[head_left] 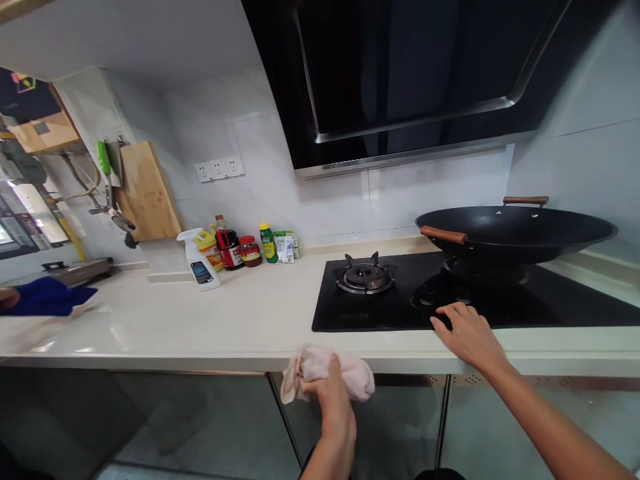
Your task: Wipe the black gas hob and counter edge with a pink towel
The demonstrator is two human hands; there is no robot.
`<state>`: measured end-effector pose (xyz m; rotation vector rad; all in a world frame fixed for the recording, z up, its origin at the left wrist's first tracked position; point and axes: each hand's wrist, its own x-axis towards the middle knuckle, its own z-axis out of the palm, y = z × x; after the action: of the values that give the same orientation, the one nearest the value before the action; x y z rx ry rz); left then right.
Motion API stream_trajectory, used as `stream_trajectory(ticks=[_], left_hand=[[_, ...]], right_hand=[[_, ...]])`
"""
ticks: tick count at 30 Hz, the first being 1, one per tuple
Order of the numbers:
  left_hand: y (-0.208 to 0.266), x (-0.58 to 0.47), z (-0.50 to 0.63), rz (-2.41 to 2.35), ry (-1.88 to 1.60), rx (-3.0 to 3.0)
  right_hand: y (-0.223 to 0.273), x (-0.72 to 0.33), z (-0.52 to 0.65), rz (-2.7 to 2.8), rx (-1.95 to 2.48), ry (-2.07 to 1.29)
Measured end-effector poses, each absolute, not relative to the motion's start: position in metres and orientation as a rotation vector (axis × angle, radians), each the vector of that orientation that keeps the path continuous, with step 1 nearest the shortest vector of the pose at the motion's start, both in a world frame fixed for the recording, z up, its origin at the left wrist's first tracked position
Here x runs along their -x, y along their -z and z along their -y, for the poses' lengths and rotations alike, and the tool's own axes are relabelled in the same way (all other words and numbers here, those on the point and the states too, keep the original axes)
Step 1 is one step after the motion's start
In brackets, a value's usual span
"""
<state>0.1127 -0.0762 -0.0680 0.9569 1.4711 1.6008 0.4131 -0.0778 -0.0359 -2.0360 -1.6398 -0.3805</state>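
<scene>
pale pink cloth sits bunched in the person's left hand, which is closed around it with the thumb pressed on top, right at the front edge of the white surface and a little left of centre below the stove. the right hand reaches over the front edge of the black stove, near its knobs, with the fingers loosely bent and a small gap between thumb and forefinger; whether the fingertips touch the glass, i cannot tell. a large black wok with wooden handles rests on the right side of the stove, while the left burner is uncovered. a dark range hood hangs above. along the wall to the left stand a white spray bottle, a yellow bottle, a dark sauce bottle, a jar with a red lid, a green bottle and some small packets. a wooden cutting board hangs farther left. at the far left edge, another person's hand is on a blue cloth over the surface.
</scene>
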Motion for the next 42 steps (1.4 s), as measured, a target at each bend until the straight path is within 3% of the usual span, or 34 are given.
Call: stream_trajectory(ticks=[3,7,13,18,22,29,34,38,42], left_hand=[[0.078,-0.122,0.088,-1.395,-1.626,-0.696],[0.081,-0.097,0.101,-1.258,-1.58,-0.821],[0.028,-0.073,0.098,-1.196,-1.639,-1.372],[-0.009,-0.085,0.07,-1.615,-0.986,-2.209],[-0.015,-0.08,0.056,-1.563,-0.51,-2.498],[-0.035,-0.01,0.012,-1.611,-0.957,-2.401],[-0.02,0.023,-0.026,-2.009,-0.908,-2.317],[-0.007,0.028,-0.036,-1.971,-0.879,-2.295],[-0.006,0.032,-0.039,-1.955,-0.945,-2.219]], right_hand=[[0.036,-0.415,0.077,1.637,2.024,0.353],[0.034,-0.414,0.077,1.637,2.012,0.314],[0.032,-0.411,0.079,1.62,2.013,0.308],[0.032,-0.41,0.077,1.619,2.01,0.32],[0.034,-0.413,0.077,1.62,2.01,0.313],[0.018,-0.39,0.077,1.542,1.978,0.241],[-0.019,-0.284,0.068,1.994,1.55,0.09],[-0.028,-0.205,0.05,2.285,1.589,-0.325],[-0.019,-0.156,0.041,2.433,1.407,-0.363]])
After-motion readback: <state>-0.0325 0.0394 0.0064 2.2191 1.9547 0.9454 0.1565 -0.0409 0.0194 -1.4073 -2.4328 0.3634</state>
